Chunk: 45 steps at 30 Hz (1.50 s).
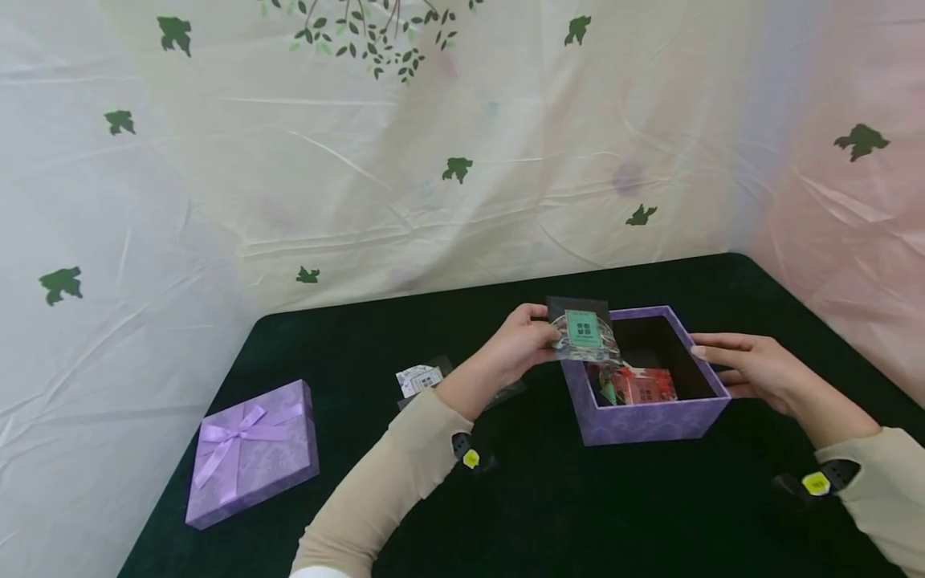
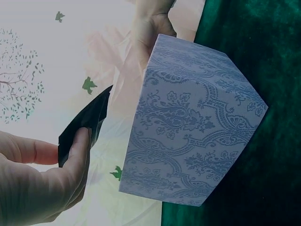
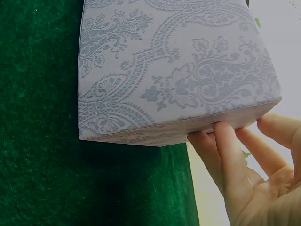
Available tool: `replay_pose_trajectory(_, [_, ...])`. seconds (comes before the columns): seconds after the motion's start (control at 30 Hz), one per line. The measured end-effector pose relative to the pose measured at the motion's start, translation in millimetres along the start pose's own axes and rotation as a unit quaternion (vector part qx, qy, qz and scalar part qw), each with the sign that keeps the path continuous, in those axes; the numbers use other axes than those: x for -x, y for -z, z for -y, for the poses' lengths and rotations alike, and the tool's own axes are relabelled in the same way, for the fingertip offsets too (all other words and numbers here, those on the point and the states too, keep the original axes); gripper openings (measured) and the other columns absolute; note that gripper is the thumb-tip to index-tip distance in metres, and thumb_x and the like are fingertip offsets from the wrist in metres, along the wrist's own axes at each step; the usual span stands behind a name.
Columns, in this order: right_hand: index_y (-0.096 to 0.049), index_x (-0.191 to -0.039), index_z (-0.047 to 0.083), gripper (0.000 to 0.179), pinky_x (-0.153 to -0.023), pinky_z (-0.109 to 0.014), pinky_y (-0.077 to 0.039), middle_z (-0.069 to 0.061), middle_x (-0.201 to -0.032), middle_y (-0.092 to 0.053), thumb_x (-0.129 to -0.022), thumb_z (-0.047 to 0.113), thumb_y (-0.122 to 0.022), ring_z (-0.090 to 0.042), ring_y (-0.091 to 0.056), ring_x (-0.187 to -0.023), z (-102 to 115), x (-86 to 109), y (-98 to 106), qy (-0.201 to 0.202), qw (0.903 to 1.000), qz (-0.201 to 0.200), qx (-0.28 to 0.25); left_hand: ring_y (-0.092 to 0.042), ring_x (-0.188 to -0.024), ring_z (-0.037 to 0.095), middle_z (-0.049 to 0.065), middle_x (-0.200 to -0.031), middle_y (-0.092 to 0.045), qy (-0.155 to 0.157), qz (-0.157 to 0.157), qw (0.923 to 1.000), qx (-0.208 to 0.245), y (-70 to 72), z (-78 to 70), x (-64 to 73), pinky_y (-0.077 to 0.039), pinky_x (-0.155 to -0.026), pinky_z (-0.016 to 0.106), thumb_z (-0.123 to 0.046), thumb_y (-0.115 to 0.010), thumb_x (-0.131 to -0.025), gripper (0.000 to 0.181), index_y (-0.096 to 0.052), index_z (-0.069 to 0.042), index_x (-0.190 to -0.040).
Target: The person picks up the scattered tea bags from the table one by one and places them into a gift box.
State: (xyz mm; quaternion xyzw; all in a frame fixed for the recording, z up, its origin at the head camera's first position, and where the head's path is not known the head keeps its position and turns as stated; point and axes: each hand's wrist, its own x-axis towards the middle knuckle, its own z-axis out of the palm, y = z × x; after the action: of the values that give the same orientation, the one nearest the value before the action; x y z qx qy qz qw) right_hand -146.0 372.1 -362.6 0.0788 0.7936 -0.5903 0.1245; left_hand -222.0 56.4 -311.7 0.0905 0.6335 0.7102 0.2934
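My left hand (image 1: 516,345) pinches a small flat packet (image 1: 584,329) between thumb and fingers. It has a dark clear sleeve and a green label, and is held over the left rim of a purple patterned box (image 1: 643,424). In the left wrist view the packet (image 2: 84,129) appears edge-on, beside the box wall (image 2: 188,127). My right hand (image 1: 769,373) rests its fingertips against the outside of the box's right wall. From the right wrist view, the fingers (image 3: 230,155) touch that side below the patterned face. Inside the box lies a red packet (image 1: 646,387), partly overlapped by other colourful packaging.
A purple lid (image 1: 249,449) with a ribbon bow lies on the dark green cloth (image 1: 549,506) at the left. Behind my left forearm is a white-labelled packet (image 1: 417,380), with more clear packaging partly hidden. A printed curtain (image 1: 405,201) hangs behind the table.
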Motion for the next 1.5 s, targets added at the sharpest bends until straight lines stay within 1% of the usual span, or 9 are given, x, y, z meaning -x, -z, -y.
replay_pose_trajectory(0.17, [-0.061, -0.105, 0.044, 0.015, -0.076, -0.036, -0.057, 0.013, -0.103, -0.062, -0.097, 0.034, -0.054, -0.014, -0.068, -0.089, -1, -0.7, 0, -0.003, 1.0, -0.004, 0.006, -0.051, -0.12, 0.037, 0.028, -0.131, -0.045, 0.013, 0.001, 0.9999, -0.005, -4.1, 2.2, -4.0, -0.042, -0.102, 0.046, 0.006, -0.044, -0.095, 0.046, -0.028, 0.0, -0.137])
replay_pose_trajectory(0.43, [-0.061, -0.101, 0.045, 0.014, -0.076, -0.036, -0.057, 0.013, -0.102, -0.062, -0.097, 0.033, -0.054, -0.014, -0.068, -0.089, -3, -2.2, -1, -0.003, 1.0, 0.003, -0.005, -0.055, -0.116, 0.035, 0.025, -0.123, -0.05, 0.026, 0.004, 0.9996, -0.01, -7.5, 10.2, -13.3, -0.043, -0.1, 0.047, 0.003, -0.047, -0.095, 0.043, -0.031, -0.001, -0.134])
replay_pose_trajectory(0.57, [-0.06, -0.103, 0.044, 0.013, -0.077, -0.035, -0.057, 0.015, -0.1, -0.062, -0.097, 0.034, -0.054, -0.014, -0.067, -0.09, -3, -3.3, -3, -0.007, 0.9999, 0.006, -0.005, -0.057, -0.113, 0.034, 0.023, -0.119, -0.052, 0.027, 0.006, 0.9994, -0.023, -9.7, 13.2, -16.4, -0.045, -0.098, 0.047, 0.002, -0.048, -0.095, 0.04, -0.034, 0.0, -0.132])
replay_pose_trajectory(0.77, [-0.061, -0.109, 0.041, 0.016, -0.078, -0.036, -0.057, 0.013, -0.102, -0.063, -0.096, 0.035, -0.054, -0.015, -0.068, -0.091, -3, -3.5, -3, -0.01, 0.9999, 0.007, 0.0, -0.058, -0.112, 0.035, 0.023, -0.116, -0.054, 0.024, 0.017, 0.9991, -0.03, -13.5, 13.4, -19.7, -0.046, -0.096, 0.047, 0.003, -0.049, -0.094, 0.034, -0.038, -0.001, -0.126])
replay_pose_trajectory(0.9, [-0.062, -0.106, 0.043, 0.015, -0.077, -0.036, -0.057, 0.015, -0.101, -0.064, -0.096, 0.034, -0.054, -0.014, -0.068, -0.089, -3, -3.5, -3, -0.008, 0.9999, 0.009, -0.006, -0.06, -0.111, 0.035, 0.023, -0.117, -0.058, 0.027, 0.021, 0.998, -0.053, -13.7, 12.7, -22.9, -0.049, -0.093, 0.044, 0.001, -0.05, -0.095, 0.029, -0.041, -0.001, -0.122])
replay_pose_trajectory(1.0, [-0.062, -0.1, 0.046, 0.015, -0.077, -0.036, -0.057, 0.015, -0.099, -0.065, -0.097, 0.033, -0.054, -0.013, -0.068, -0.089, -3, -3.4, -2, -0.009, 0.9999, 0.01, -0.01, -0.062, -0.109, 0.035, 0.024, -0.118, -0.061, 0.027, 0.022, 0.9969, -0.07, -11.4, 12.1, -25.5, -0.052, -0.09, 0.04, 0.0, -0.051, -0.095, 0.025, -0.043, -0.002, -0.119])
replay_pose_trajectory(1.17, [-0.062, -0.101, 0.045, 0.014, -0.077, -0.037, -0.057, 0.012, -0.102, -0.065, -0.096, 0.034, -0.055, -0.014, -0.068, -0.089, -3, -2.9, -1, -0.008, 0.9999, 0.007, -0.003, -0.068, -0.097, 0.028, 0.02, -0.113, -0.066, 0.021, 0.011, 0.9948, -0.1, -3.6, 11.1, -26.8, -0.055, -0.084, 0.036, -0.003, -0.053, -0.096, 0.023, -0.045, -0.004, -0.117])
replay_pose_trajectory(1.27, [-0.062, -0.101, 0.044, 0.014, -0.076, -0.036, -0.057, 0.012, -0.102, -0.066, -0.096, 0.034, -0.055, -0.014, -0.068, -0.088, -3, -2.7, 0, -0.005, 1.0, 0.002, -0.001, -0.068, -0.091, 0.024, 0.02, -0.111, -0.066, 0.014, 0.001, 0.9944, -0.105, 1.1, 10.4, -26.8, -0.055, -0.082, 0.035, -0.004, -0.055, -0.095, 0.024, -0.046, -0.003, -0.117])
replay_pose_trajectory(1.5, [-0.061, -0.097, 0.046, 0.015, -0.076, -0.035, -0.057, 0.016, -0.098, -0.065, -0.096, 0.033, -0.055, -0.012, -0.068, -0.087, -3, -2.7, 2, -0.004, 1.0, 0.0, -0.003, -0.066, -0.099, 0.03, 0.022, -0.117, -0.064, -0.004, -0.015, 0.9898, -0.142, 12.9, 5.8, -25.6, -0.054, -0.086, 0.039, -0.005, -0.054, -0.096, 0.023, -0.05, 0.001, -0.118])
